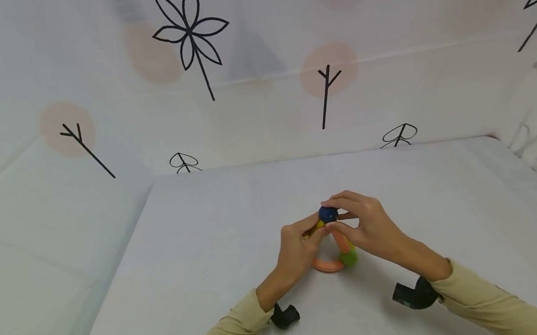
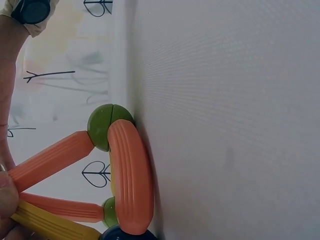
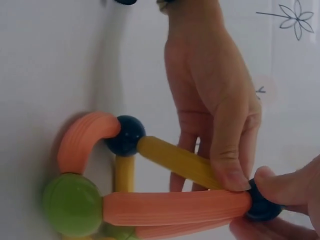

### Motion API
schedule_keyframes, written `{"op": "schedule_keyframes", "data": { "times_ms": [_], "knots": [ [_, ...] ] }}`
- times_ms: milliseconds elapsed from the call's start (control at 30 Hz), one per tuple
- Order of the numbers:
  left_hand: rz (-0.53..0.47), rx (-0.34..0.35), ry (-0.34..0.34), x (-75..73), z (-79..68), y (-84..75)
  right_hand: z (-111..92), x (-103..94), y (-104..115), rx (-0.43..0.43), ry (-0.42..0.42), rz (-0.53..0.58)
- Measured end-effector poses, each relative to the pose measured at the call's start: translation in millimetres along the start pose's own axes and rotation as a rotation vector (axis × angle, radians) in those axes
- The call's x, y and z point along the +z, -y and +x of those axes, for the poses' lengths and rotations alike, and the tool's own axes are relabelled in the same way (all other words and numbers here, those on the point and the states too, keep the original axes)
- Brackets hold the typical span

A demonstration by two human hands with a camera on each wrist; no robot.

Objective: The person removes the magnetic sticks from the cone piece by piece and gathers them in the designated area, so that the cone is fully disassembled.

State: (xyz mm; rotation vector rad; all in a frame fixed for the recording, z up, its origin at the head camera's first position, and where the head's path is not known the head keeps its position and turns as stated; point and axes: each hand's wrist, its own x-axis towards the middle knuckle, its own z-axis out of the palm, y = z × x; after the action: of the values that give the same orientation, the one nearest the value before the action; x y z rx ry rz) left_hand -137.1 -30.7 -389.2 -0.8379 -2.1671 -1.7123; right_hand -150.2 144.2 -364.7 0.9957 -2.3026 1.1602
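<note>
My right hand [image 1: 371, 226] pinches a dark blue ball [image 1: 328, 214] between thumb and fingertips. The ball sits at the peak of a frame of ribbed building rods and balls, where the rods lean together. My left hand [image 3: 212, 90] holds the upper end of a yellow rod [image 3: 175, 160] just beside that ball. Two straight orange rods [image 3: 170, 207] also rise to the peak. Lower down, a curved orange rod [image 2: 132, 175] links a green ball [image 2: 102, 125] to another blue ball [image 3: 126, 136]. A second green ball [image 2: 110, 212] shows at the base. The hands partly hide the peak.
The frame stands on a white tabletop [image 1: 217, 237], with white cloth walls [image 1: 259, 120] behind it and at the sides. Black wrist cameras [image 1: 416, 293] hang below both of the person's sleeves [image 1: 490, 297], close over the table.
</note>
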Motion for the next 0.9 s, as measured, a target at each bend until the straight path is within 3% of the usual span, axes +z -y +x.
{"op": "schedule_keyframes", "data": {
  "times_ms": [233, 500, 633, 900],
  "knots": [
    [-0.019, 0.02, 0.003, -0.5, -0.2, 0.2, 3.1, -4.0, 1.1, 0.103, 0.059, 0.017],
    [0.007, -0.004, 0.0, -0.5, -0.2, -0.4, 1.5, 0.7, 4.9, 0.026, -0.006, 0.02],
    [0.002, -0.036, 0.01, -1.3, 0.1, -2.1, 1.1, 1.9, 4.7, 0.006, 0.0, 0.022],
    [0.003, -0.033, 0.006, -0.3, -0.2, -2.9, 1.2, 0.5, 3.8, 0.015, 0.022, 0.015]
  ]
}}
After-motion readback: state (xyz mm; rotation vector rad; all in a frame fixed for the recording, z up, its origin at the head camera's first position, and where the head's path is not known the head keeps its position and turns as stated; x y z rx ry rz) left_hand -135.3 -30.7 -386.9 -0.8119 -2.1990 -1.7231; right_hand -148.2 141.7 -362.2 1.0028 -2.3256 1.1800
